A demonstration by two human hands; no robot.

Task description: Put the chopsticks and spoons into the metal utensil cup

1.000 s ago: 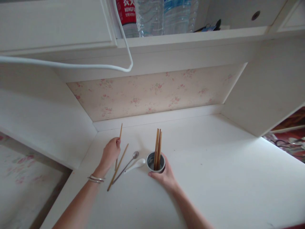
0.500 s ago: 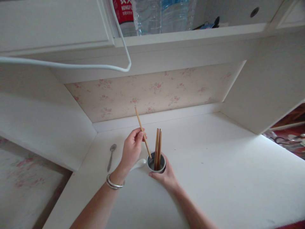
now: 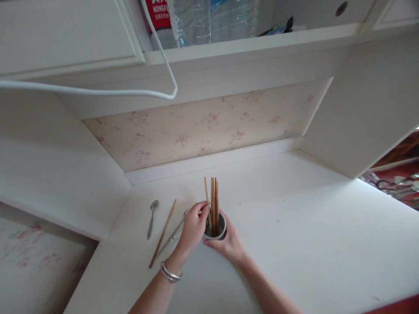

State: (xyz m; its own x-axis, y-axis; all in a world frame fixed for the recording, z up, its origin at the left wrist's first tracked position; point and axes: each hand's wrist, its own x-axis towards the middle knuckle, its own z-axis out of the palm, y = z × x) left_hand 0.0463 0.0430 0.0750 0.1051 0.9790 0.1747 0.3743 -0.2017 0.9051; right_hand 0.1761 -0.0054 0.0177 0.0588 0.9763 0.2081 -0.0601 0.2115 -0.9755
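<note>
A small grey cup point(image 3: 221, 231) stands on the white desk point(image 3: 294, 226) with several wooden chopsticks point(image 3: 214, 203) upright in it. My right hand point(image 3: 229, 244) is wrapped round the cup from the near side. My left hand point(image 3: 194, 226) is at the cup's left rim, its fingers pinched on one chopstick point(image 3: 207, 196) that stands in the cup. One more chopstick point(image 3: 163, 233) lies loose on the desk to the left, beside a metal spoon point(image 3: 152, 213). A second utensil point(image 3: 172, 237) lies partly under my left hand.
A floral back panel point(image 3: 203, 126) and white side walls close in the desk nook. Above, a shelf point(image 3: 248, 41) carries water bottles point(image 3: 203, 19), and a white cable point(image 3: 98, 90) hangs across in front of it. Red fabric point(image 3: 393, 183) shows past the right wall.
My left hand picked a chopstick off the desk, carried it right and lowered it into the cup, and now stays low at the rim. My right hand has kept hold of the cup.
</note>
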